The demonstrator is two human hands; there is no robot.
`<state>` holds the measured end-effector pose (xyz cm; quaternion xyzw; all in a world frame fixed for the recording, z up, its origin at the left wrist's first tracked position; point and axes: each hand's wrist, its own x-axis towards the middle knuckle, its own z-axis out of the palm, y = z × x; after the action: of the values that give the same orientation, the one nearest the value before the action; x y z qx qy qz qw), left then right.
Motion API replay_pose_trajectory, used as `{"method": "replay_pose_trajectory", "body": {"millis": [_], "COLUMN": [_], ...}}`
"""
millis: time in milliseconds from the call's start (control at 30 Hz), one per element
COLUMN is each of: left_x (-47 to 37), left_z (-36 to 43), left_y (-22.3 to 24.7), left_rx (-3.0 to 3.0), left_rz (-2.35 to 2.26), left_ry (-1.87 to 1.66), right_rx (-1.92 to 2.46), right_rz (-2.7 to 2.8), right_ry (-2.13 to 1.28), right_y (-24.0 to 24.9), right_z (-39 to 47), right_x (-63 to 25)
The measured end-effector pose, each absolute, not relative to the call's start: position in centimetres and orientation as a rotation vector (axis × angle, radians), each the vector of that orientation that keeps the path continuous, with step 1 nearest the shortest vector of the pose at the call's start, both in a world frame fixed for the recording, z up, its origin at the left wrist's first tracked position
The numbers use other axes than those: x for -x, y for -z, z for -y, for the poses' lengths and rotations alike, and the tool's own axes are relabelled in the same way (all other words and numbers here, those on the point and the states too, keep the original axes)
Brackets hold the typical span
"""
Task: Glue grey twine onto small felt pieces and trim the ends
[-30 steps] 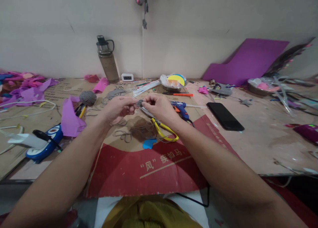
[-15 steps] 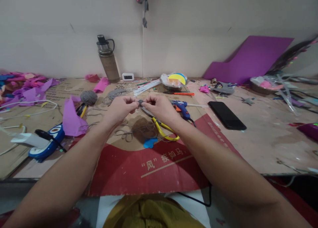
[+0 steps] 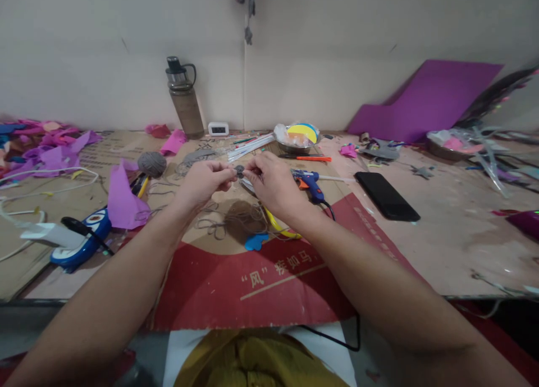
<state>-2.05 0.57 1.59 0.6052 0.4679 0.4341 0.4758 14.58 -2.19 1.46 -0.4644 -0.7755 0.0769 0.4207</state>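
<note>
Small gray piece (image 3: 239, 170) is up off the cardboard (image 3: 210, 288), stretched btwn the fingertips of both hands, abt mid-view. Too small to tell if it's felt or yarn tbh. My guess: v. light, soft & floppy, not slippery, won't break but prob frays or warps if you yank it. I'd grab it by opposite edges w/ thumb + index, light pinch, middle left free.

That's basically the pose: left hand (image 3: 206, 180) has its edge in a narrow thumb-and-finger pinch, right hand (image 3: 272, 183) looks pinched on the other edge, though its exact grip is hard to see. Both forearms reach fwd and angle inward, wrists over the loose gray yarn (image 3: 215, 227) & yellow-handled scissors (image 3: 280, 228).
</note>
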Motion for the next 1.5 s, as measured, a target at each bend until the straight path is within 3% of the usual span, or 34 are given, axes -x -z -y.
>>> {"method": "replay_pose_trajectory", "body": {"millis": [833,1333,1500], "left_x": [1.6,2.9,3.7], "left_z": [-0.2,-1.8,-2.4], "left_y": [-1.7,-0.6,-0.9], "left_rx": [-1.575,-1.483,-1.572], "left_rz": [-1.094,-1.044,-1.181], "left_ry": [-1.042,-1.013,-1.217], "right_rx": [1.245,1.177,1.197], "right_rz": [1.9,1.779,1.854], "right_ry": [-0.146,-0.572,-0.577], "right_y": [-1.0,-0.4,-0.2], "right_z": [1.7,0.3,0.3], "right_x": [-14.4,-15.5,-15.6]}}
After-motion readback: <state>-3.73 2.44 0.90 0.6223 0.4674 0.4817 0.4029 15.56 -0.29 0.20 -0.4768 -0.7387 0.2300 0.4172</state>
